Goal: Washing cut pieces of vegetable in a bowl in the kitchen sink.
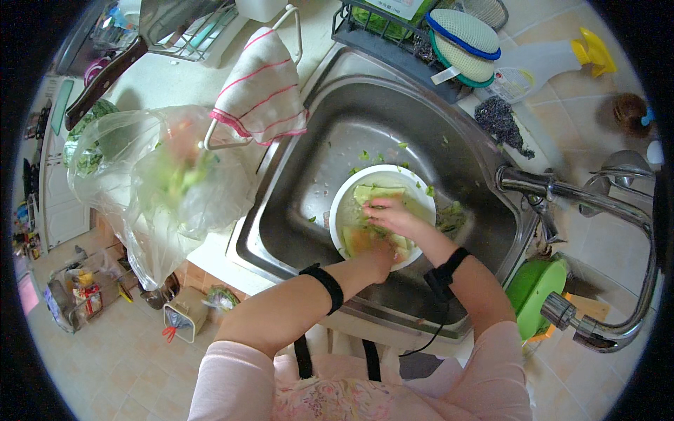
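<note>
A round white bowl of cloudy water stands in the stainless steel sink. Pale green vegetable pieces float inside it, with leafy scraps among them. My right hand reaches in from the right, palm down. Its fingers are spread and touch the pieces from above. My left hand dips into the near side of the bowl, blurred, its fingers partly under water. Whether it grips a piece cannot be seen. Wilted greens lie in the sink beside the bowl.
Left of the sink, a clear plastic bag holds produce near a cleaver and a striped cloth on a rack. A chrome faucet, green basin, spray bottle and scrub sponges line the right and back.
</note>
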Demonstrator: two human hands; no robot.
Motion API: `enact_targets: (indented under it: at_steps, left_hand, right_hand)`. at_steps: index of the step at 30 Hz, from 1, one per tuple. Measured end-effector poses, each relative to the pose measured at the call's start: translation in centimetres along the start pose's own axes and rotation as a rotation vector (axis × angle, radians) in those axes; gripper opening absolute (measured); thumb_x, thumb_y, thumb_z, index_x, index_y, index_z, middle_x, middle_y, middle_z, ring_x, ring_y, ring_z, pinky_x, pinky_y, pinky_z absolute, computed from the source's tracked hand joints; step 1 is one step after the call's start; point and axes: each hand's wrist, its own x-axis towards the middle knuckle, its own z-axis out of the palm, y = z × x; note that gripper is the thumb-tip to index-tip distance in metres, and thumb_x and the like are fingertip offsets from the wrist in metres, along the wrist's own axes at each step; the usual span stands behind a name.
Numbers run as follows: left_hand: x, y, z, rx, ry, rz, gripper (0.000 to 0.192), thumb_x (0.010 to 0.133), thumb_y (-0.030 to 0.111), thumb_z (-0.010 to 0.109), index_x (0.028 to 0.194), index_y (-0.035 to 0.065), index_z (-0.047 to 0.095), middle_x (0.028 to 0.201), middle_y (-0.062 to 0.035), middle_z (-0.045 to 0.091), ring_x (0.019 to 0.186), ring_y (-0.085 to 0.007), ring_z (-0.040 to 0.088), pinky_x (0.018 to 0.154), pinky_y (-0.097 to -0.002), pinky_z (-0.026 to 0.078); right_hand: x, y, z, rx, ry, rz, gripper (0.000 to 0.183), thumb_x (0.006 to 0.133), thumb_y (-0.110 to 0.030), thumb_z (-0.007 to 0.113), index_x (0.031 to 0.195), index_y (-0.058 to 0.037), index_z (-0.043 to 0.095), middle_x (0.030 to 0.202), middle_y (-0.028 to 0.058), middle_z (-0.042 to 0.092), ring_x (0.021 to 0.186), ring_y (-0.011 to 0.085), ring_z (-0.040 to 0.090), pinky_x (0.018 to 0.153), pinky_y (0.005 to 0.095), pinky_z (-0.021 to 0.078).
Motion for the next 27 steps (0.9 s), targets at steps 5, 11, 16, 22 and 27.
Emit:
enact_targets:
  at_steps: [5, 11, 16, 22, 27]
  left_hand:
    - [-0.3, -1.4, -0.2, 0.043, 0.146, 0.046, 0.039, 0.069, 0.015, 0.049, 0.107, 0.0115, 0.045, 0.11, -0.0186, 0.043, 0.099, -0.0289, 0.044, 0.079, -0.0358, 0.038]
    - [-1.9, -4.2, -4.1, -0.484, 0.318, -0.299, 0.028, 0.075, 0.016, 0.044, 0.101, 0.0049, 0.048, 0.078, -0.0114, 0.058, 0.071, -0.026, 0.057, 0.063, -0.0363, 0.045]
    - [-2.8, -4.0, -6.5, -1.435, 0.559, -0.362, 0.035, 0.078, 0.032, 0.044, 0.091, 0.0009, 0.051, 0.078, -0.0104, 0.057, 0.07, -0.0172, 0.056, 0.058, -0.0303, 0.045]
    - [-7.3, 0.7, -9.9, -1.979, 0.434, -0.27, 0.043, 0.08, 0.043, 0.036, 0.097, 0.0042, 0.044, 0.088, -0.0083, 0.051, 0.07, -0.0196, 0.056, 0.059, -0.032, 0.05]
    - [-7.6, 2.0, -9.8, -2.155, 0.47, -0.127, 0.038, 0.083, 0.04, 0.032, 0.091, 0.0055, 0.046, 0.085, -0.0052, 0.05, 0.068, -0.0136, 0.05, 0.053, -0.0284, 0.045]
  right_hand:
    - [-3.6, -0.8, -2.3, 0.207, 0.097, -0.072, 0.024, 0.076, -0.008, 0.052, 0.097, 0.0012, 0.048, 0.093, 0.0067, 0.049, 0.086, 0.0143, 0.047, 0.076, 0.0268, 0.0403]
    - [-8.5, -3.6, -0.1, 0.271, 0.181, -0.157, 0.024, 0.077, -0.005, 0.048, 0.1, -0.0019, 0.042, 0.096, 0.0049, 0.044, 0.09, 0.0135, 0.044, 0.079, 0.0273, 0.0368]
    - [-11.2, -5.4, 3.2, 0.176, 0.135, -0.317, 0.028, 0.076, -0.006, 0.051, 0.102, -0.0032, 0.041, 0.095, 0.0041, 0.045, 0.089, 0.0129, 0.046, 0.078, 0.0284, 0.0386]
    - [-12.3, -5.5, 5.3, -0.439, 0.344, -0.505, 0.024, 0.075, -0.007, 0.05, 0.098, -0.0023, 0.046, 0.096, 0.0066, 0.048, 0.083, 0.0164, 0.049, 0.075, 0.0268, 0.039]
    - [-14.0, -6.2, 8.5, -0.966, 0.544, -0.635, 0.031, 0.07, -0.008, 0.05, 0.099, 0.001, 0.044, 0.098, 0.0149, 0.047, 0.087, 0.027, 0.049, 0.077, 0.0306, 0.0371]
